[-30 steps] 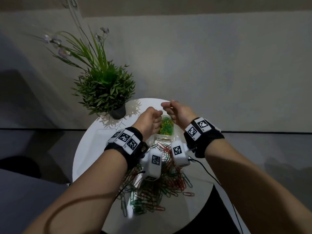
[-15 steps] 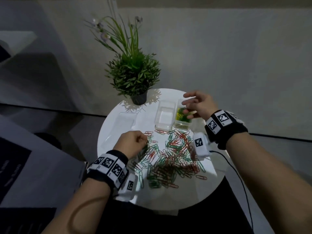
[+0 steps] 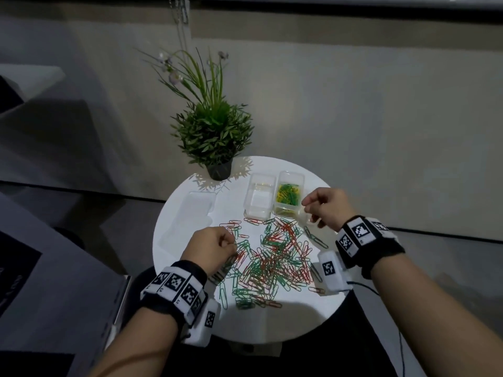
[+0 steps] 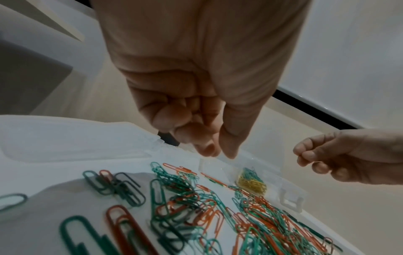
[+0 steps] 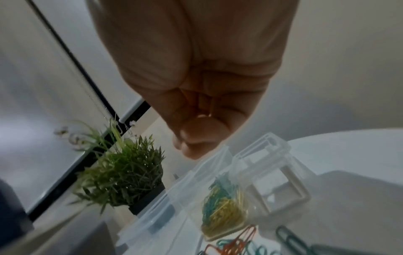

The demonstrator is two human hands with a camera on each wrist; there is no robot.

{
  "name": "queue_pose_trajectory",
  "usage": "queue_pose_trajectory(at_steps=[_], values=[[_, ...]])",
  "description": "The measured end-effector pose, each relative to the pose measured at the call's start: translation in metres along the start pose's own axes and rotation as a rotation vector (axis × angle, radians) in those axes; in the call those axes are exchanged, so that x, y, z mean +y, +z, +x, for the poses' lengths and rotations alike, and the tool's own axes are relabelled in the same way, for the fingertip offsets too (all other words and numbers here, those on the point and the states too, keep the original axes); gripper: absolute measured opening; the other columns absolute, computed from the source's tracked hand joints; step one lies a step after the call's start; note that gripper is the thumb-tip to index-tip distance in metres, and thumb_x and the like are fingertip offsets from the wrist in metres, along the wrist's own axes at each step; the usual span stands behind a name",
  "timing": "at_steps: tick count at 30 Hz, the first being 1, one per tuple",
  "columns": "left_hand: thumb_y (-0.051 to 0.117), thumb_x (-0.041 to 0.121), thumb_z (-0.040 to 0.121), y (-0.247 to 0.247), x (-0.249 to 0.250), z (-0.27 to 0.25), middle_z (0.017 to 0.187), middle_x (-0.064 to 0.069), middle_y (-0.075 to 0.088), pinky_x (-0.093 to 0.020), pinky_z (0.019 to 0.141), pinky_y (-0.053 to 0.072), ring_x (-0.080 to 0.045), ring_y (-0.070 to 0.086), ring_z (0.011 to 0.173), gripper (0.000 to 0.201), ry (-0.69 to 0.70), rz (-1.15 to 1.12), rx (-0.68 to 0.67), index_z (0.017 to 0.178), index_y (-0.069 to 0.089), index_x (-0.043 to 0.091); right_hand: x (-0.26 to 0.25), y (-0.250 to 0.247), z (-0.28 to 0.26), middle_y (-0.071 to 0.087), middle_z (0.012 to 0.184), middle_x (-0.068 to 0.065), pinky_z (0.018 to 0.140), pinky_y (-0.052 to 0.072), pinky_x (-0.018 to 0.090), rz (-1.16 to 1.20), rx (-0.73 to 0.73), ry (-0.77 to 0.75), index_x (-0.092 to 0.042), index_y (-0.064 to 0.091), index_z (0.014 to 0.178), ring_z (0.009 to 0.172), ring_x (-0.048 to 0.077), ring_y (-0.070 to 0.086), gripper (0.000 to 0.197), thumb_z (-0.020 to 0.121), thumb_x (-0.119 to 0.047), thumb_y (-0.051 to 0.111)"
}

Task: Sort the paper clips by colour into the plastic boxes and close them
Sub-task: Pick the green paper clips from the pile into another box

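Note:
A loose pile of red and green paper clips [image 3: 272,263] [image 4: 196,207] covers the middle of the round white table [image 3: 174,270]. Behind it stand two clear plastic boxes without lids: an empty one [image 3: 258,206] [image 5: 152,217] and, to its right, one holding yellow and green clips [image 3: 288,210] [image 4: 250,181] [image 5: 220,207]. My left hand [image 3: 217,244] [image 4: 216,150] hovers over the pile's left edge, fingertips pressed to the thumb, with no clip showing. My right hand [image 3: 318,208] [image 5: 196,143] [image 4: 327,155] is curled just right of the filled box. A thin orange streak shows between its fingers; what it is stays unclear.
A clear lid [image 3: 196,210] [image 4: 65,143] lies flat on the table's left side. A potted green plant [image 3: 215,134] [image 5: 122,176] stands at the back edge, left of the boxes. A grey piece of furniture [image 3: 54,281] sits close on the left.
Both hands were together at the filled box one second ago. My left hand has come back to the pile's left edge, and my right hand has drawn back from the box's opening.

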State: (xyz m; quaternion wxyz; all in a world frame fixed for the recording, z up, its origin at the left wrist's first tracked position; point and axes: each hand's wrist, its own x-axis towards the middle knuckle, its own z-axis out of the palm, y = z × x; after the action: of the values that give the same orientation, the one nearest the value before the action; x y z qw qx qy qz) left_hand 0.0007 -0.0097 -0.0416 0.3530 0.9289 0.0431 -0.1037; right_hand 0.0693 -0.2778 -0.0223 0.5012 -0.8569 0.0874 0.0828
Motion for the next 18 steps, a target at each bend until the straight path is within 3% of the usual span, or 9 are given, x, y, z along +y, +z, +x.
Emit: queue_pose_trajectory(at_steps=[4, 8, 11, 13, 15, 18], values=[[0.070, 0.020, 0.082, 0.006, 0.005, 0.003, 0.079, 0.006, 0.067, -0.019, 0.069, 0.043, -0.011, 0.061, 0.079, 0.004, 0.017, 0.019, -0.025, 0.085, 0.071, 0.024, -0.019, 0.004, 0.037, 0.069, 0.084, 0.001, 0.073, 0.052, 0.031, -0.409, 0.087, -0.072, -0.022, 0.065, 0.076, 0.080, 0.022, 0.063, 0.014, 0.079, -0.010, 0.073], [0.067, 0.025, 0.083, 0.008, 0.021, 0.016, 0.077, 0.011, 0.067, -0.022, 0.073, 0.050, -0.007, 0.061, 0.078, 0.004, 0.064, 0.039, -0.001, 0.081, 0.069, 0.029, -0.042, 0.013, 0.068, 0.068, 0.105, 0.002, 0.075, 0.050, 0.029, -0.778, -0.006, -0.139, -0.023, 0.064, 0.100, 0.091, 0.023, 0.063, 0.021, 0.081, -0.016, 0.071], [0.066, 0.027, 0.084, 0.006, 0.036, 0.033, 0.075, 0.011, 0.068, -0.024, 0.073, 0.052, -0.005, 0.062, 0.075, 0.004, 0.104, 0.018, 0.002, 0.082, 0.069, 0.028, -0.044, 0.022, 0.082, 0.066, 0.113, 0.002, 0.079, 0.052, 0.030, -0.937, -0.139, -0.118, -0.018, 0.061, 0.116, 0.100, 0.025, 0.063, 0.047, 0.074, -0.027, 0.079], [0.064, 0.026, 0.084, 0.006, 0.044, 0.045, 0.075, 0.011, 0.067, -0.026, 0.072, 0.052, -0.008, 0.062, 0.076, 0.005, 0.129, 0.026, -0.005, 0.082, 0.069, 0.028, -0.041, 0.027, 0.085, 0.068, 0.106, 0.004, 0.074, 0.053, 0.031, -1.000, -0.180, -0.096, -0.017, 0.064, 0.109, 0.093, 0.026, 0.064, 0.046, 0.068, -0.029, 0.081], [0.064, 0.027, 0.086, 0.006, 0.051, 0.054, 0.076, 0.010, 0.065, -0.025, 0.070, 0.050, -0.009, 0.060, 0.076, 0.005, 0.149, 0.054, -0.003, 0.083, 0.068, 0.028, -0.033, 0.032, 0.088, 0.069, 0.097, 0.004, 0.066, 0.049, 0.029, -1.039, -0.189, -0.109, -0.019, 0.065, 0.098, 0.082, 0.025, 0.063, 0.032, 0.067, -0.026, 0.074], [0.063, 0.027, 0.086, 0.008, 0.061, 0.070, 0.077, 0.010, 0.065, -0.025, 0.070, 0.050, -0.010, 0.060, 0.077, 0.006, 0.191, 0.075, -0.013, 0.084, 0.069, 0.027, -0.026, 0.034, 0.091, 0.066, 0.096, 0.002, 0.066, 0.045, 0.028, -1.032, -0.187, -0.135, -0.023, 0.061, 0.099, 0.084, 0.024, 0.061, 0.031, 0.069, -0.022, 0.069]])
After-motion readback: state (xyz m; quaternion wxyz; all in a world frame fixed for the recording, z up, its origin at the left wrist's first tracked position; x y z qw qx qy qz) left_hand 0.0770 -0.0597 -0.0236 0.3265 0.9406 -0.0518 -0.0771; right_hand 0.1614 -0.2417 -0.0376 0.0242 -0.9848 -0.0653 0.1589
